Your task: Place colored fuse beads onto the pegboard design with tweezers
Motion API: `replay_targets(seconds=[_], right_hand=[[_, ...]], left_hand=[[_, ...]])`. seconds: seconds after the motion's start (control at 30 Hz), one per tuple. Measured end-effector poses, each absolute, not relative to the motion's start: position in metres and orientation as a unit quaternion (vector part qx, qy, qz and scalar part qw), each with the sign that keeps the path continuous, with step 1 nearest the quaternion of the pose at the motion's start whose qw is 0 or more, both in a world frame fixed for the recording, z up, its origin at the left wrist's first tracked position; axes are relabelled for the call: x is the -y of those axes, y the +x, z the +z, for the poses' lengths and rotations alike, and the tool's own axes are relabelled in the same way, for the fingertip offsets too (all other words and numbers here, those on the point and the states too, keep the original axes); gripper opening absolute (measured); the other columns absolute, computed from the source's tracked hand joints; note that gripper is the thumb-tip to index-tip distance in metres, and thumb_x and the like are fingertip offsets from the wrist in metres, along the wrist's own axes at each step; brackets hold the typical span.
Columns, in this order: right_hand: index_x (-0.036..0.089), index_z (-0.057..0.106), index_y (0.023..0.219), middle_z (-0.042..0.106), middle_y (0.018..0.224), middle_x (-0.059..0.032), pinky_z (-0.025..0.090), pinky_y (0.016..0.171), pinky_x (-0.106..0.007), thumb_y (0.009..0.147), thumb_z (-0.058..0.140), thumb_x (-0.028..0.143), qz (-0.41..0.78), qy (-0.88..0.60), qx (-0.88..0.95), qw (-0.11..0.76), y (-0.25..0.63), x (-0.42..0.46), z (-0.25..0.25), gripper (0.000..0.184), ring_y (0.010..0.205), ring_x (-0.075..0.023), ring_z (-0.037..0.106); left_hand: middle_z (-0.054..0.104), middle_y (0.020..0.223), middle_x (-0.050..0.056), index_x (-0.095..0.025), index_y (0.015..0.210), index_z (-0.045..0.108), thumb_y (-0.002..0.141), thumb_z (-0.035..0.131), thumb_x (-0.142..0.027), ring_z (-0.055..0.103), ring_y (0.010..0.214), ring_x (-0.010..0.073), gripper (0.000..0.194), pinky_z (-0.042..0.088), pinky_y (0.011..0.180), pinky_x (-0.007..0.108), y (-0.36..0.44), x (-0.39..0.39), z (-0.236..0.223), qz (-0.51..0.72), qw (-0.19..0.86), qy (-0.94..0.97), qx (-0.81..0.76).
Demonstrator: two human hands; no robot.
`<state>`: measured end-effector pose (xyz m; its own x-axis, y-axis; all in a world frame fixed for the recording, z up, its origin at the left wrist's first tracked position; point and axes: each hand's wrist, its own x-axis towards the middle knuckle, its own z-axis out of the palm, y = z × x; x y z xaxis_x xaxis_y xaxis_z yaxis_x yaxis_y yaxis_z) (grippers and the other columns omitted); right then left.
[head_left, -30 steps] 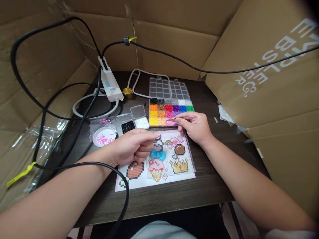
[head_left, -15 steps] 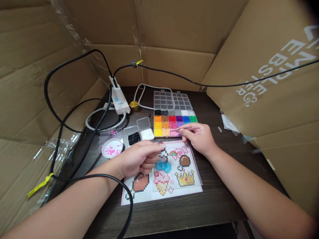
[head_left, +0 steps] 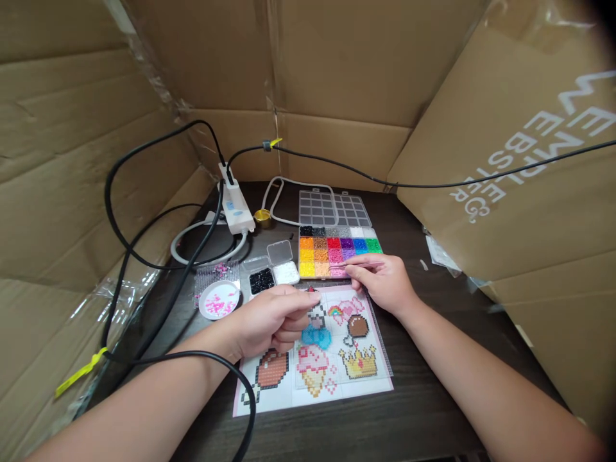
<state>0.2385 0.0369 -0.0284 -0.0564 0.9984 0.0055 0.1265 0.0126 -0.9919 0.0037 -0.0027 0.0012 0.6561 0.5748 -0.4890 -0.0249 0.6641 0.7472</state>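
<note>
My right hand (head_left: pixel 384 282) pinches thin pink tweezers (head_left: pixel 363 264). Their tips reach over the pink beads in the front row of a divided bead box (head_left: pixel 335 277), whose clear lid (head_left: pixel 356 208) lies folded back. Curled closed, my left hand (head_left: pixel 276 321) hovers above the pattern sheet (head_left: pixel 337 387), thumb and forefinger together; whether anything is between them is hidden. The sheet carries pixel pictures, including a crown (head_left: pixel 360 362), an ice cream and a brown drumstick, with a clear pegboard (head_left: pixel 385 366) over part of it. Blue beads (head_left: pixel 316 335) form a shape near my left hand.
Left of the bead box stand small open boxes of black beads (head_left: pixel 261 281) and white beads (head_left: pixel 287 273). A white dish (head_left: pixel 219 300) holds pink beads. Behind are a power strip (head_left: pixel 238 208) and a gold cup (head_left: pixel 262 217). A black cable (head_left: pixel 192 354) crosses my left forearm. Cardboard walls (head_left: pixel 337 141) surround the table.
The whole view has shifted, so everything sits slightly lower. The tweezers stay over the pink beads, and my left hand keeps its closed pose.
</note>
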Motion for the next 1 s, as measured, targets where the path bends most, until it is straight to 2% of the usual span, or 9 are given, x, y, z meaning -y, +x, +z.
replay_targets(seconds=[0.37,0.67,1.0], right_hand=[[0.014,0.080,0.084,0.064,0.048,-0.0007,0.049,0.041,-0.027,0.072,0.082,0.042,0.455,-0.511,0.550,0.479,0.240,-0.037,-0.027,0.031,0.041,-0.0130,0.056],[0.017,0.082,0.087,0.069,0.058,-0.0036,0.050,0.043,-0.027,0.078,0.076,0.039,0.364,-0.520,0.569,0.522,0.220,-0.041,-0.025,0.025,0.047,-0.0152,0.061],[0.016,0.082,0.085,0.066,0.054,-0.0022,0.046,0.038,-0.026,0.076,0.077,0.039,0.389,-0.533,0.554,0.507,0.212,-0.043,-0.031,0.026,0.042,-0.0137,0.056]], left_hand=[[0.021,0.047,-0.011,-0.022,0.055,0.027,0.081,0.076,-0.058,0.014,0.040,0.0036,0.066,0.009,0.040,0.021,0.003,0.003,-0.001,0.181,0.834,0.370,-0.366],[0.022,0.046,-0.012,-0.022,0.055,0.027,0.079,0.077,-0.057,0.014,0.040,0.0037,0.065,0.010,0.039,0.021,0.004,0.003,0.000,0.179,0.833,0.373,-0.368],[0.021,0.046,-0.011,-0.023,0.054,0.027,0.079,0.077,-0.055,0.014,0.040,0.0039,0.064,0.011,0.040,0.021,0.004,0.003,0.001,0.177,0.830,0.375,-0.374]])
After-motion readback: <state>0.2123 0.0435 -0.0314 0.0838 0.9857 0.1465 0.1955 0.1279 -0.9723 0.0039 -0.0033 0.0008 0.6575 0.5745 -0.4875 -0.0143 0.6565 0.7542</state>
